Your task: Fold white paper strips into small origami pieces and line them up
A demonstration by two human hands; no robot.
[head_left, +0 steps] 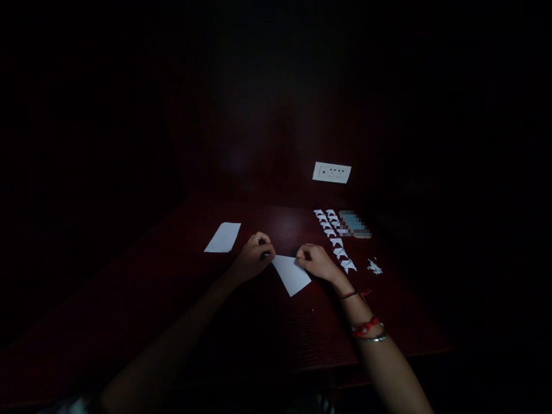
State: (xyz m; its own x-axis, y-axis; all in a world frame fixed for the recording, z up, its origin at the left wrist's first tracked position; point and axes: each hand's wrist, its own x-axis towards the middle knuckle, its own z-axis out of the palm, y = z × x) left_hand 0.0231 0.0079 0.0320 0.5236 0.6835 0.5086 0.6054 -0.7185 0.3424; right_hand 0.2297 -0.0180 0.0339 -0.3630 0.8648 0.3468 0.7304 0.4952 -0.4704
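Observation:
A small white paper sheet [291, 275] lies on the dark red table [172, 287] between my hands. My left hand [252, 257] is curled, its fingertips pinching the sheet's upper left corner. My right hand [317, 261] is curled too, pinching the sheet's upper right edge. Red threads and a metal bangle sit on my right wrist [366, 329].
A second white paper sheet [223, 237] lies to the left. Several small folded white paper pieces [335, 238] lie in rows to the right, with one more folded piece [374, 267] apart. A phone [354, 224] lies beside them. A white wall socket [332, 172] is behind. The room is very dark.

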